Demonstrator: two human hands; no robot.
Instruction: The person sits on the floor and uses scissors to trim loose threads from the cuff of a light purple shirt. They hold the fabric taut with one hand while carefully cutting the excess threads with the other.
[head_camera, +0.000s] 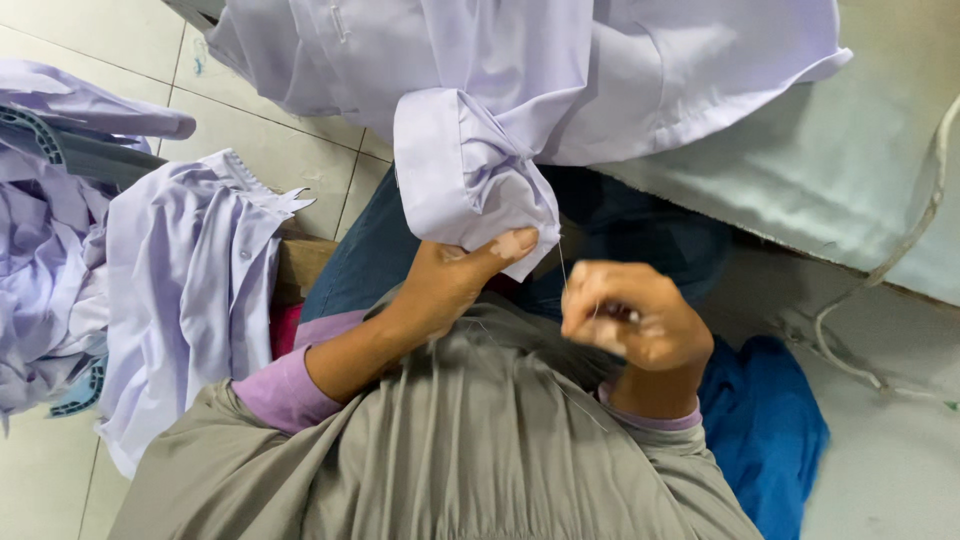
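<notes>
Lilac cotton is bunching in the left hand (450, 280), whose thumb is pinching the shirt cuff (465, 180) just above it. The right hand (630, 320), just beside and slightly lower, is curling closed around a thin thread (562, 262) running up to the cuff's lower corner; any needle is hidden.

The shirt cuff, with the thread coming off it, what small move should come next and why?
Probably draw the right hand a bit further from the cuff to tighten the stitch. The thread runs thinly from the cuff edge to that hand, while the left hand pinches the cuff and steadies it.
</notes>
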